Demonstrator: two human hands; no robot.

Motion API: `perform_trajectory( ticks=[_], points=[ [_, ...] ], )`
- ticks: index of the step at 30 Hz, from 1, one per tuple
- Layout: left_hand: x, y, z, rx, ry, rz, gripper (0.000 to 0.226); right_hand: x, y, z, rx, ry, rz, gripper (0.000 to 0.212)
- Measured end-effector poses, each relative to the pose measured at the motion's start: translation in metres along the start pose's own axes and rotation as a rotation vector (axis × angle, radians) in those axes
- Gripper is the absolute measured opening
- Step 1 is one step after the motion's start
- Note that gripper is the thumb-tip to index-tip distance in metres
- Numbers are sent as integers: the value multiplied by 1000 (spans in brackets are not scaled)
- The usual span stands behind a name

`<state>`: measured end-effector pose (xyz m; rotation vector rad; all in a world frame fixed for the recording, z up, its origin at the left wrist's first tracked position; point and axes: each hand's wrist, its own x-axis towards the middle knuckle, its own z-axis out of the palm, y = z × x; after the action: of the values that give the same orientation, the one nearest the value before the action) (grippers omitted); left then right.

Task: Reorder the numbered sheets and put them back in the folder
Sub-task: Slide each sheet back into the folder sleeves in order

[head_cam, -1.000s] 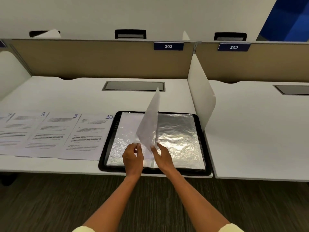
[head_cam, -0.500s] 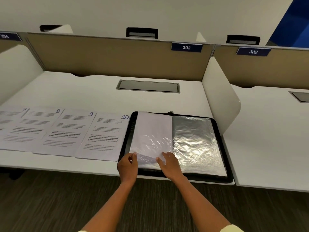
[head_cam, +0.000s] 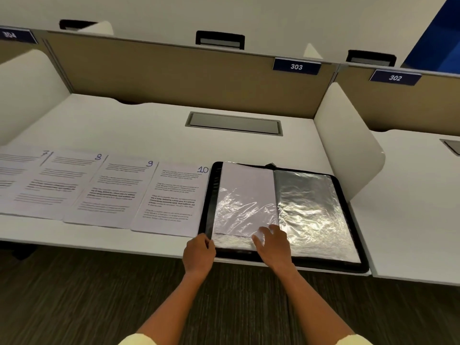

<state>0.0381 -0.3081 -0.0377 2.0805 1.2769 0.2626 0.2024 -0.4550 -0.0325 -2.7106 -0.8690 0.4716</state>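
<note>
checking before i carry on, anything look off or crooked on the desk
Nothing much. The sheets numbered 7 to 10 lie in a neat overlapping row left of the open folder. Only its plastic sleeves look crinkled.

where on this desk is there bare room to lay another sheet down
Free: the desk strip behind the numbered sheets, up to the cable hatch. Crowded: the front, filled by sheets and the open folder, with both hands at its near edge.

- White desk (head_cam: 154, 125) with grey cable hatch (head_cam: 234, 123).
- Tan partition (head_cam: 174, 75) bearing labels 303 (head_cam: 296, 67), 302 (head_cam: 394, 77).
- White side divider (head_cam: 348, 145).
</note>
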Motion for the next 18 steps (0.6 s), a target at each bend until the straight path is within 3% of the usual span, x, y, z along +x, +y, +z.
perform_trajectory(
  ticks=[5, 9, 15, 18],
  points=[
    [14, -26, -20, 74, 66, 188, 15, -4, -31, 10, -77, 87, 67, 68],
    [30, -59, -41, 200, 156, 264, 32, -6, -73, 22, -77, 84, -7, 75],
    [48, -105, -82, 284, 177, 222, 65, -5, -150, 44, -96, 102, -203, 100],
    [52, -124, -105, 301, 187, 183, 75, -2, -187, 53, -107, 99, -278, 97]
  ],
)
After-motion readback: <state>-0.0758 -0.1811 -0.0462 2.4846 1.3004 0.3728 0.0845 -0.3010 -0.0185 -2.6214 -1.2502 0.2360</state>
